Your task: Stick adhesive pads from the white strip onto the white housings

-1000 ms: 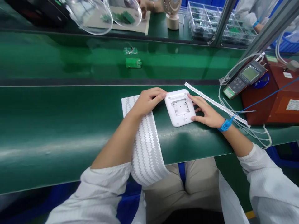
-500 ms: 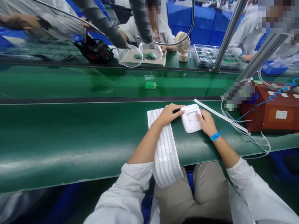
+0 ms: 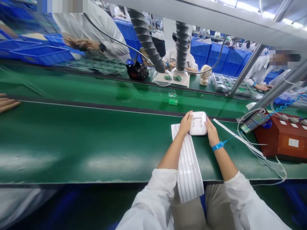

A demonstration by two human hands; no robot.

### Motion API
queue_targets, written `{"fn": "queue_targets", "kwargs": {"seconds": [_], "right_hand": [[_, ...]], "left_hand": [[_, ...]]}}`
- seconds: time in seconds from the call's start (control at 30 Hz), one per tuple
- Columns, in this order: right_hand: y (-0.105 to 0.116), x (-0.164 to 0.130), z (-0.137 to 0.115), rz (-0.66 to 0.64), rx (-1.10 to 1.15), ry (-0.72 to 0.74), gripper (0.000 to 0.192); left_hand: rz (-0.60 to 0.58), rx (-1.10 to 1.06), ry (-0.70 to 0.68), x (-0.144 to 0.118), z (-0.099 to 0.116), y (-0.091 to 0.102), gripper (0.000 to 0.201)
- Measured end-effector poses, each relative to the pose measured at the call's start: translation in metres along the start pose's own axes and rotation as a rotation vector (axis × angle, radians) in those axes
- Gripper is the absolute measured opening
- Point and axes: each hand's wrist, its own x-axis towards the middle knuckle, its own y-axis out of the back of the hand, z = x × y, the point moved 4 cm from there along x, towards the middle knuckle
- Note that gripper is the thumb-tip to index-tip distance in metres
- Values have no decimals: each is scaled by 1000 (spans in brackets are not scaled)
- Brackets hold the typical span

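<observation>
A white plastic device housing (image 3: 198,123) lies back-up on the green bench surface (image 3: 107,140), with a square recess in its middle. My left hand (image 3: 185,123) grips its left edge and my right hand (image 3: 211,129) holds its right edge; a blue wrist strap (image 3: 217,146) circles the right wrist. A long white sheet of small patterned pads (image 3: 188,166) runs under my left forearm and hangs over the bench's near edge.
Two small green circuit boards (image 3: 173,101) lie on the conveyor belt beyond. A narrow white strip (image 3: 236,136), a handheld meter (image 3: 254,121) and a red-brown box (image 3: 283,137) with tubing sit at right. Another person's hand (image 3: 7,103) rests at far left. Workers, fume hoses and a small fan (image 3: 205,75) are across the belt.
The camera has tilted up and pulled back, showing more of the line. Both hands now hold the housing by its sides, and it has slid a little farther from me.
</observation>
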Motion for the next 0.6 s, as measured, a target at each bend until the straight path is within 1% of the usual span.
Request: {"fn": "queue_targets", "kwargs": {"seconds": [0.07, 0.13, 0.23, 0.3, 0.4, 0.47, 0.6], "right_hand": [[-27, 13, -12, -32, 42, 32, 90], [-55, 22, -23, -63, 64, 82, 92], [-91, 21, -32, -77, 60, 206, 98], [-105, 13, -32, -71, 23, 278, 99], [-113, 2, -28, -95, -44, 326, 95], [-112, -1, -24, -81, -65, 313, 92], [-105, 9, -14, 83, -25, 171, 85]], "left_hand": [[100, -148, 47, 7, -6, 3, 46], [168, -302, 89, 14, -11, 6, 56], [215, -502, 143, 24, -15, 10, 69], [233, -601, 178, 26, -18, 13, 72], [248, -705, 211, 22, -20, 15, 72], [250, -745, 204, 18, -18, 15, 74], [263, -759, 168, 10, -8, 17, 79]]}}
